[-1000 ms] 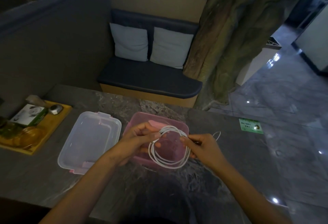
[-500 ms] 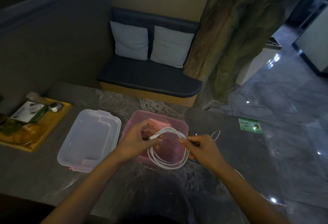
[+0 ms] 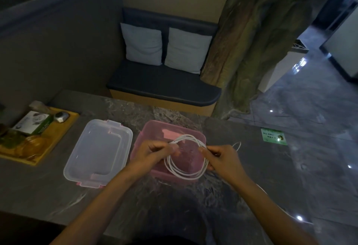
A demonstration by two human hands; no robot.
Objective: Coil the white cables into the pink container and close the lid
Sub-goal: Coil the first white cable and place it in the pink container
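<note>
A white cable [image 3: 186,174], wound into a round coil of several loops, hangs just above the open pink container [image 3: 155,128] on the dark stone table. My left hand [image 3: 153,152] pinches the coil's upper left side. My right hand [image 3: 222,159] grips its right side. A loose white strand [image 3: 237,145] sticks out past my right hand onto the table. The clear lid [image 3: 98,151] with pink clips lies flat to the left of the container.
A yellow tray [image 3: 64,126] with a small box, a glass dish and other items sits at the table's left. A green card [image 3: 273,136] lies at the right. Behind the table stands a bench with two pillows [image 3: 164,48].
My left hand has closed its fingers tighter on the coil's top. The coil keeps its place above the container, and the loops look a little rounder.
</note>
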